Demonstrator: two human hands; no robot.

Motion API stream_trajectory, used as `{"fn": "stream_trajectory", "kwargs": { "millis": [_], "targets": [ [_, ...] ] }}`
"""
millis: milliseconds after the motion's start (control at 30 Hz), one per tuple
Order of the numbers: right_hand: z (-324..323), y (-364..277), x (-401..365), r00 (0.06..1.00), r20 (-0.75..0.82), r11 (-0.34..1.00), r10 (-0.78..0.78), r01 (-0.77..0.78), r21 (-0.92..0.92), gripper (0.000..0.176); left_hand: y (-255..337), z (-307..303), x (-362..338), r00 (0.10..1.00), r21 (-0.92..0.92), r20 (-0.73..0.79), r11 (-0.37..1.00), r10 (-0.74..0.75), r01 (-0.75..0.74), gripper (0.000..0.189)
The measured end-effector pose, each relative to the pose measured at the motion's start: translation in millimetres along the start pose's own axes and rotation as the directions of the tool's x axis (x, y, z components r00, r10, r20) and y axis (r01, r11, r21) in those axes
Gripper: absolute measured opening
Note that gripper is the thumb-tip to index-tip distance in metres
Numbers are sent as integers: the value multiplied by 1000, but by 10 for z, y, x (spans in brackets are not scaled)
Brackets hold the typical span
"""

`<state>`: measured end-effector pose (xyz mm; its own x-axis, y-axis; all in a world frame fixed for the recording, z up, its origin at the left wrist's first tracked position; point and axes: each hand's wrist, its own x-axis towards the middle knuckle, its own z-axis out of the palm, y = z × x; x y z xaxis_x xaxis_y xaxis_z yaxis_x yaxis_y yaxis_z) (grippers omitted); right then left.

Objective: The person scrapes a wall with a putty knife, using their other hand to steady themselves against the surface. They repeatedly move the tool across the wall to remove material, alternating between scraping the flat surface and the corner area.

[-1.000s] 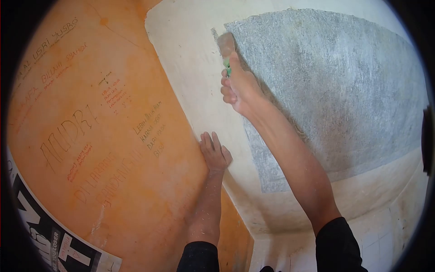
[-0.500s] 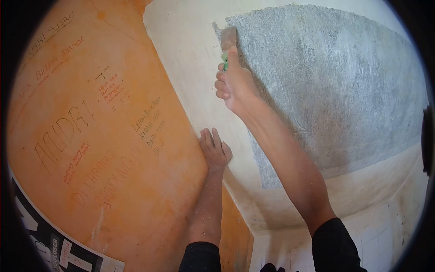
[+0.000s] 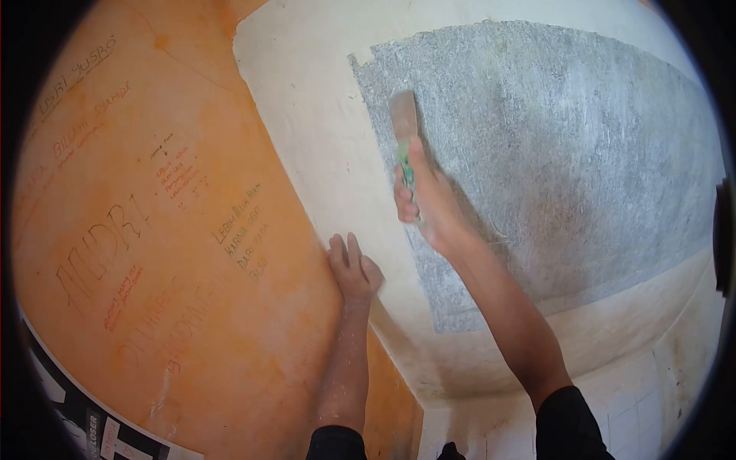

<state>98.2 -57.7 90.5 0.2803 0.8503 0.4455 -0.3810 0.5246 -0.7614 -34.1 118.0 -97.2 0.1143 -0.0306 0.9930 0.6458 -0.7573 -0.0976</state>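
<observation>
A putty knife with a broad, worn metal blade and a green handle is gripped in my right hand. Its blade points up and lies over the left part of the rough grey patch, where bare surface shows inside the white paint. Lower and to the left, my left hand rests against the white wall, close to the edge where it meets the orange wall. Its fingers are stretched and partly spread, with nothing in them.
The orange wall on the left carries black and red handwriting. A black-and-white poster fills the lower left corner. White tiles run along the lower right, and a dark object sits at the right edge.
My right hand has brought the putty knife down and a little to the right, from the patch's upper left corner onto the grey surface. My left hand stays by the wall edge.
</observation>
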Motion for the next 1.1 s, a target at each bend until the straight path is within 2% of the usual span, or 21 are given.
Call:
{"fn": "stream_trajectory", "kwargs": {
  "millis": [33,100,200,233,300,367,433,467,533,600,667,700,733,767,800,867,900,967,1000,1067,1100],
  "targets": [
    [-80,73,-59,1000,-3,997,12,-12,-70,55,59,-88,15,1000,7,-5,1000,-6,6,54],
    [-255,292,-133,999,33,990,-23,28,-141,56,185,-294,87,962,-319,126,908,-241,270,52],
    [-552,718,-219,997,69,935,-30,53,-352,64,670,-852,247,766,-596,393,494,-508,633,55],
    [-510,755,-329,999,12,936,30,-24,-351,66,897,-995,339,683,-646,480,304,-551,700,56],
    [-483,893,-515,994,-46,932,101,-111,-345,69,1249,-1147,490,666,-613,564,293,-489,734,57],
    [-543,1042,-637,949,-30,940,314,-315,-134,72,1352,-1104,513,643,-580,641,285,-419,763,57],
    [-680,1125,-672,946,6,938,326,-322,-129,71,1376,-1001,549,642,-459,703,494,-306,738,56],
    [-761,1145,-644,942,42,938,333,-326,-121,71,1387,-909,543,647,-458,697,501,-311,734,56],
    [-933,1232,-614,950,55,944,306,-296,-145,67,1435,-784,476,781,-535,546,590,-304,604,53],
    [-1111,1184,-721,955,66,947,289,-275,-167,65,1471,-774,483,786,-540,534,589,-312,601,50],
    [-1357,953,-895,998,61,887,3,25,-461,56,1497,-782,641,796,-553,514,586,-320,592,47],
    [-1628,1001,-1009,978,-10,845,-211,177,-505,53,1487,-854,789,803,-510,488,636,-342,580,44],
    [-1950,1077,-1176,907,-62,769,-416,315,-557,52,1469,-913,931,811,-461,456,682,-367,568,42],
    [-2232,1108,-1375,808,-293,735,-512,235,-637,43,1430,-950,1057,807,-448,446,685,-387,575,42],
    [-2512,1118,-1557,641,-484,707,-595,133,-694,35,1389,-981,1181,823,-380,420,750,-382,541,40],
    [-3045,1106,-1733,299,-309,276,-903,-147,-950,37,1385,-975,1433,830,-287,387,802,-402,523,39],
    [-3119,1021,-1771,320,-304,274,-897,-134,-952,37,1383,-944,1582,862,-242,321,846,-392,475,39],
    [-3235,769,-1814,396,-226,51,-890,-407,-912,66,1397,-819,1869,888,-173,245,884,-388,434,39],
    [-3354,735,-1823,413,-220,46,-884,-392,-919,66,1404,-751,2001,906,-197,187,889,-379,413,37],
    [-3673,718,-1807,554,-191,-12,-811,-342,-940,100,1466,-652,2280,920,-208,114,896,-375,391,35],
    [-3824,758,-1772,558,-186,-10,-809,-328,-945,100,1541,-643,2469,908,-172,76,892,-412,419,33]
  ]
}}
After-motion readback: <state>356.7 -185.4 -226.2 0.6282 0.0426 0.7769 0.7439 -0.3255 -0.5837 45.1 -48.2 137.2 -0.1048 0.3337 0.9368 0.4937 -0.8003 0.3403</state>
